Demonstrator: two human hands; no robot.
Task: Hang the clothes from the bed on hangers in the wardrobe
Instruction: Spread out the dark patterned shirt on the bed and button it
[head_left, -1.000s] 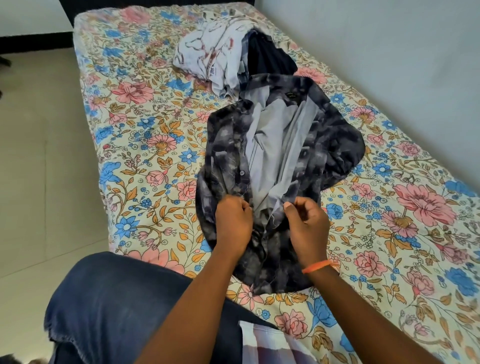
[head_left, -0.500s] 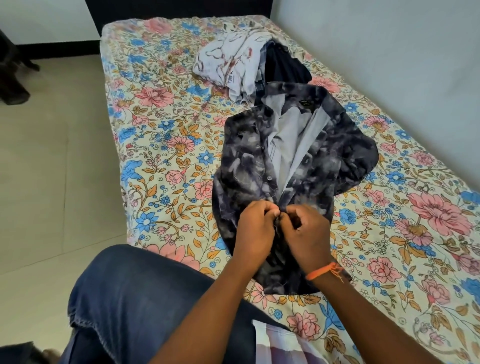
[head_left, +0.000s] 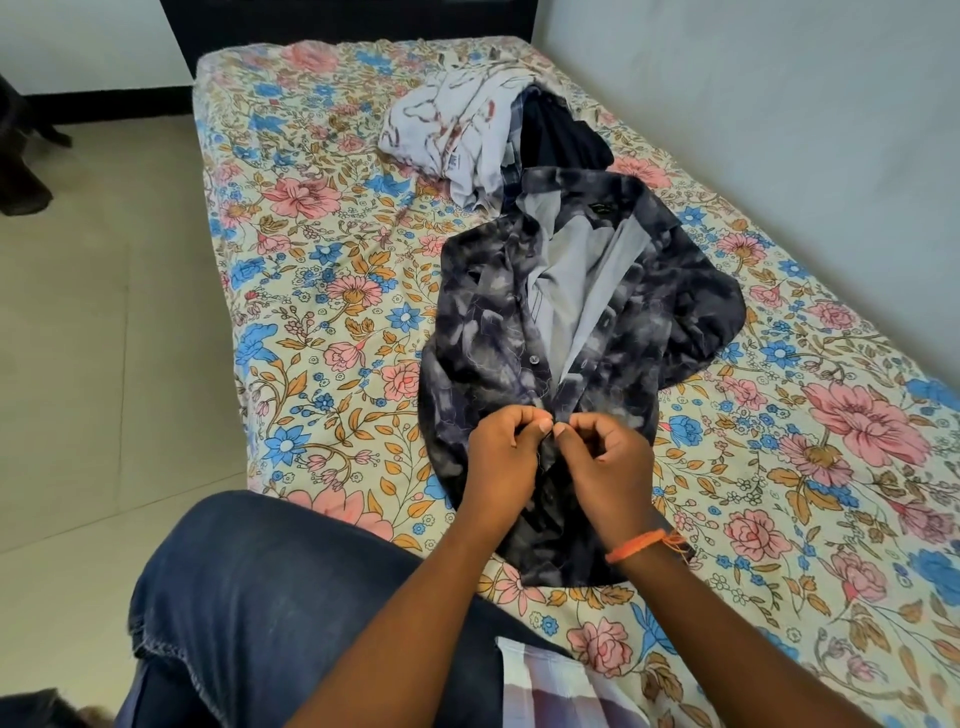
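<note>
Item: dark mottled shirt, flat on the floral bed; our left hand and right hand pinch its placket, apparently buttoning, next needing the button eased through.

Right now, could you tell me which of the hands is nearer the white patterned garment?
Left. The left hand lies below the white patterned garment, slightly right; the right hand is farther right.

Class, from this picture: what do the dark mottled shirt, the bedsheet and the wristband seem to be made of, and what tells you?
Dark mottled shirt: thin woven cloth, probably cotton or a blend, matt; it creases softly. Bedsheet: printed floral woven fabric, matt, lightly wrinkled. Wristband: orange thread or cord; loose fibres fray at its end.
</note>
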